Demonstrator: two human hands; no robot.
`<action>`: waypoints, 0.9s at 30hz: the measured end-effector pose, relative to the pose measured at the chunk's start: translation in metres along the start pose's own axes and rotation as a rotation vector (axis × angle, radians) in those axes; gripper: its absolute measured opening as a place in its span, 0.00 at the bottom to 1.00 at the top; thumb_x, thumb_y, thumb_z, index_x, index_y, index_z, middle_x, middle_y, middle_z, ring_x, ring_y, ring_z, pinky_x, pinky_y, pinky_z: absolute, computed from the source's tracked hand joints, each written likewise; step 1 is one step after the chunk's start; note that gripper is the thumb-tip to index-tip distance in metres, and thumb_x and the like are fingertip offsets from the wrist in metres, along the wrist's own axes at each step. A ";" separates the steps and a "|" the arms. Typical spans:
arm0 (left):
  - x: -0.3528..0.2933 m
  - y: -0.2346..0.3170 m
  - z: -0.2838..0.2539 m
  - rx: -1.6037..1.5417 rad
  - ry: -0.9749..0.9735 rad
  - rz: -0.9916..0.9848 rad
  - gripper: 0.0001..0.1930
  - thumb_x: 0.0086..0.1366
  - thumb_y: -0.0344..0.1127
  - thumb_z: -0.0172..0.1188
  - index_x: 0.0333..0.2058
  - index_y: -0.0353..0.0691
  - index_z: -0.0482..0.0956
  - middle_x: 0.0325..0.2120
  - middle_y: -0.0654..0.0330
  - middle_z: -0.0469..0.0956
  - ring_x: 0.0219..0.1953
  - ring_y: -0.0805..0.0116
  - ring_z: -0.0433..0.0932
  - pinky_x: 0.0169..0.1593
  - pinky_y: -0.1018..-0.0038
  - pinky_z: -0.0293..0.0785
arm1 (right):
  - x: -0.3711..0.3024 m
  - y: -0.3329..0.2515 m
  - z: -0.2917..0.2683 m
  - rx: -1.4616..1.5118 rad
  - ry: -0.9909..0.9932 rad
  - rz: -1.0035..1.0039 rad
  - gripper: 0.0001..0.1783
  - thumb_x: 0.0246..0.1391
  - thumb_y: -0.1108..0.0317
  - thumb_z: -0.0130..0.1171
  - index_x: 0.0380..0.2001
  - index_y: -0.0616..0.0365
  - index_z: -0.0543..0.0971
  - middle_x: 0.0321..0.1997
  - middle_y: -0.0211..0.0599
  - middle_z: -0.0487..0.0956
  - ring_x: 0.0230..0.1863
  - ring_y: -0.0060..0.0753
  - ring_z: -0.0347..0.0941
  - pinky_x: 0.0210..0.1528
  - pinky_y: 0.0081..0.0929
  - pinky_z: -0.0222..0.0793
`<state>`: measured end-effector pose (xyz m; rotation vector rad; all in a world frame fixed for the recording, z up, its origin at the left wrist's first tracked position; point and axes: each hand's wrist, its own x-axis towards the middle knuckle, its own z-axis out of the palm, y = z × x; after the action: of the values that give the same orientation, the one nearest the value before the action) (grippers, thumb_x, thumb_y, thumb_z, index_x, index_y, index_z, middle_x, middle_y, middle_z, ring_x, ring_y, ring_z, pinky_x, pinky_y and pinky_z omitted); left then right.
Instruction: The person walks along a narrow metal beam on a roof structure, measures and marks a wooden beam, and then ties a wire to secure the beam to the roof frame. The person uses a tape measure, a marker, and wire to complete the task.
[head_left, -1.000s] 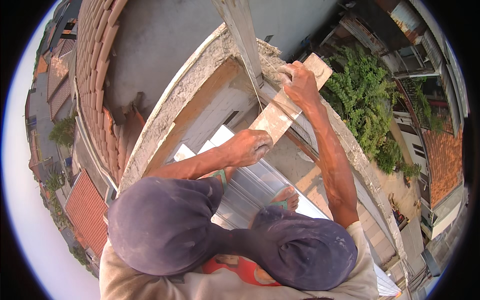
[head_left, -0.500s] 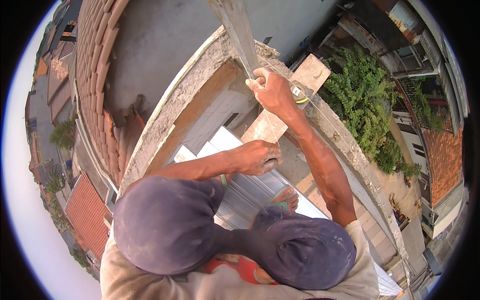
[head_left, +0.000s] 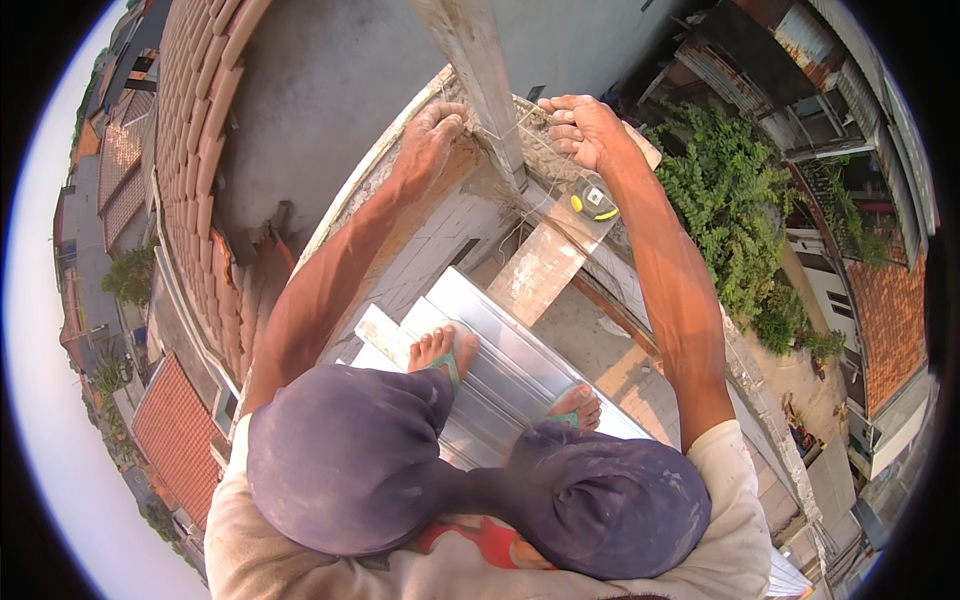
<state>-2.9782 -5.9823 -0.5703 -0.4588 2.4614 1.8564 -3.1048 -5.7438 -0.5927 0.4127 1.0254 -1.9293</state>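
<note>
An upright wooden post [head_left: 478,85] stands at the corner of a rough masonry wall, with a thin pale string [head_left: 503,136] crossing it. To the post's left is my left hand [head_left: 432,138], held over the wall top with its fingers bent together. What it grips, if anything, is too small to make out. My right hand [head_left: 592,135] is to the post's right, its fingers curled and pinching the string. Below that hand a tape measure [head_left: 594,200] with a yellow edge lies on a wooden plank [head_left: 545,262].
My feet, in green sandals, stand on pale ribbed metal sheets [head_left: 490,375]. A rough wall top [head_left: 335,215] curves away on the left, beside a tiled roof [head_left: 197,120]. Beyond the right wall, leafy bushes [head_left: 715,190] and a yard lie far below.
My left hand has gone from low in front of me up to the post's left side. My right hand has left the post and moved right and up.
</note>
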 end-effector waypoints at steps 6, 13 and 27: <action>0.075 0.032 0.022 -0.157 -0.547 -0.078 0.19 0.74 0.36 0.57 0.57 0.29 0.77 0.55 0.51 0.78 0.56 0.64 0.79 0.57 0.65 0.79 | 0.036 -0.013 -0.003 -0.069 0.003 0.008 0.13 0.72 0.69 0.46 0.52 0.66 0.72 0.16 0.16 0.60 0.12 0.14 0.46 0.12 0.18 0.42; 0.101 -0.014 0.022 -0.441 -0.559 -0.171 0.11 0.74 0.33 0.58 0.47 0.30 0.80 0.47 0.54 0.80 0.49 0.66 0.81 0.53 0.66 0.81 | 0.030 -0.013 0.018 -0.075 -0.075 0.022 0.12 0.72 0.68 0.49 0.50 0.65 0.74 0.17 0.16 0.59 0.12 0.12 0.46 0.12 0.18 0.42; -0.059 -0.057 -0.034 -0.936 -0.019 -0.401 0.10 0.74 0.31 0.49 0.51 0.39 0.70 0.26 0.69 0.67 0.30 0.76 0.72 0.48 0.67 0.79 | -0.054 0.006 0.005 -0.392 0.032 -0.248 0.15 0.69 0.62 0.61 0.43 0.67 0.81 0.21 0.20 0.69 0.17 0.12 0.59 0.16 0.17 0.53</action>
<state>-2.9021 -6.0152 -0.6023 -0.8444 1.1886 2.6322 -3.0698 -5.7196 -0.5593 0.0961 1.4964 -1.8760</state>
